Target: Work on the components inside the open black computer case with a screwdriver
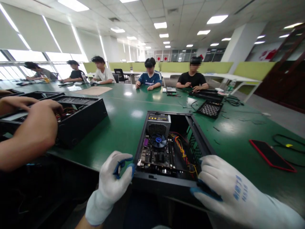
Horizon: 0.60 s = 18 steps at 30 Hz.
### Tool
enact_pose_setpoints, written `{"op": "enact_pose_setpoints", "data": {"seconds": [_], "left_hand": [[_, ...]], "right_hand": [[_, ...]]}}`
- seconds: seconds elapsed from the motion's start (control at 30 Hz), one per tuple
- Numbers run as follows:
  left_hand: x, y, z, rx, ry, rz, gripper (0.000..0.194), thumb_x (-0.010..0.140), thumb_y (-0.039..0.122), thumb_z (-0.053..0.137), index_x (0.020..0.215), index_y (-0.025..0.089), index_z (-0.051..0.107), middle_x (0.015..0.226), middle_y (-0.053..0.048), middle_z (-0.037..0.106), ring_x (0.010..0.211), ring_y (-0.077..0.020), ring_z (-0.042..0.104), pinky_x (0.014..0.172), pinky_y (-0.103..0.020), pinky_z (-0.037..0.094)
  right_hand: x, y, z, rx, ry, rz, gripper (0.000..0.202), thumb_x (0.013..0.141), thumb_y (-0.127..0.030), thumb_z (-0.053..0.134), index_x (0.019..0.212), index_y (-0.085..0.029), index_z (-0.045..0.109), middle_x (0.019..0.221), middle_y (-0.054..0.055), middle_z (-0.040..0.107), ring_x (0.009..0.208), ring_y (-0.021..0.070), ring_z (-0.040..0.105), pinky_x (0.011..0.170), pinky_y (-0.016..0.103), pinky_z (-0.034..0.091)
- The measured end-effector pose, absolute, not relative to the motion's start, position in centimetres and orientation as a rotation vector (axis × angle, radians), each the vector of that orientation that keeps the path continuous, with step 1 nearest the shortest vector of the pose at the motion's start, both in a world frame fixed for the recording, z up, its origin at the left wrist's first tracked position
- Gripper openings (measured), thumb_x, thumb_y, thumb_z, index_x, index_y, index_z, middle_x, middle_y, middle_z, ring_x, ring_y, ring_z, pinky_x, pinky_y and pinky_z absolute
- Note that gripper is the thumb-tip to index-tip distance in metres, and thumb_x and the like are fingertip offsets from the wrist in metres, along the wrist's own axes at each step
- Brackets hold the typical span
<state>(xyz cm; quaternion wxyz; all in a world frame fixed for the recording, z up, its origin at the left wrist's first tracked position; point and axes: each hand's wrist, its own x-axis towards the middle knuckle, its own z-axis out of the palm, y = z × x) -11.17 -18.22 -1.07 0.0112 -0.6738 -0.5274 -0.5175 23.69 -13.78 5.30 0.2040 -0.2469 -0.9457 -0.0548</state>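
Note:
A black computer case [164,184] lies on its side before me, its upper side uncovered. Inside are a cooling fan [158,141], a power supply [159,122] and a bundle of coloured cables [180,147]. My left hand [114,178], in a white glove with blue fingertips, is at the case's near left corner. Its fingers curl inward; a small thing may be in the palm, but I cannot make it out. My right hand [216,179], gloved alike, grips the near right corner, fingers over the rim and thumb at the front face.
At left, a co-worker's arm [30,133] reaches into another black case [83,117]. A red-edged black phone-like slab [271,156] and a black cable [289,143] lie at right. Several people sit across the green table [119,124], near dark computer parts [209,108].

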Motion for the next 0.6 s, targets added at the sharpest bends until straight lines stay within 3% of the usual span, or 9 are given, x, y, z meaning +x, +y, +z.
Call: {"op": "enact_pose_setpoints", "data": {"seconds": [0.1,0.2,0.33,0.47,0.6], "left_hand": [[-9.7,-19.0,1.1,-2.356,-1.548,-1.384,0.019,0.089,0.028,0.068,0.107,0.022,0.073,0.087,-0.001,0.062,0.071,-0.0141,0.062,0.062,-0.026,0.048],[-8.7,-19.4,1.6,-2.395,-1.467,-1.261,0.011,0.087,0.029,0.073,0.096,0.021,0.075,0.083,-0.002,0.061,0.067,-0.0136,0.059,0.060,-0.027,0.046],[-8.3,-19.5,1.4,-2.358,-1.499,-1.261,0.014,0.089,0.027,0.071,0.076,0.020,0.071,0.079,-0.002,0.058,0.063,-0.0124,0.056,0.058,-0.026,0.042],[-8.3,-19.5,1.5,-2.357,-1.510,-1.266,0.016,0.089,0.027,0.071,0.076,0.019,0.070,0.079,-0.002,0.058,0.064,-0.0128,0.056,0.059,-0.026,0.042],[-8.1,-19.4,1.5,-2.338,-1.515,-1.286,0.017,0.089,0.026,0.070,0.074,0.019,0.069,0.077,-0.002,0.057,0.063,-0.0126,0.054,0.058,-0.026,0.041]], "right_hand": [[24.2,-14.8,5.3,-0.675,-2.605,-0.165,0.025,0.096,-0.037,0.065,0.076,-0.022,0.061,0.075,0.005,0.061,0.077,0.0227,0.055,0.075,0.039,0.043],[24.2,-15.1,5.3,-0.666,-2.594,-0.167,0.025,0.097,-0.036,0.064,0.076,-0.022,0.061,0.074,0.004,0.061,0.076,0.0231,0.056,0.075,0.040,0.045],[24.3,-15.0,5.7,-0.671,-2.614,-0.132,0.027,0.098,-0.040,0.062,0.078,-0.022,0.065,0.077,0.006,0.064,0.076,0.0232,0.058,0.074,0.040,0.047],[24.6,-14.0,7.2,-0.729,-2.712,-0.029,0.031,0.100,-0.047,0.059,0.085,-0.023,0.069,0.088,0.007,0.068,0.077,0.0218,0.060,0.069,0.035,0.047],[23.2,-11.1,8.6,-0.810,-2.779,-0.023,0.032,0.100,-0.049,0.061,0.086,-0.022,0.068,0.087,0.006,0.068,0.082,0.0217,0.062,0.075,0.035,0.046]]}}
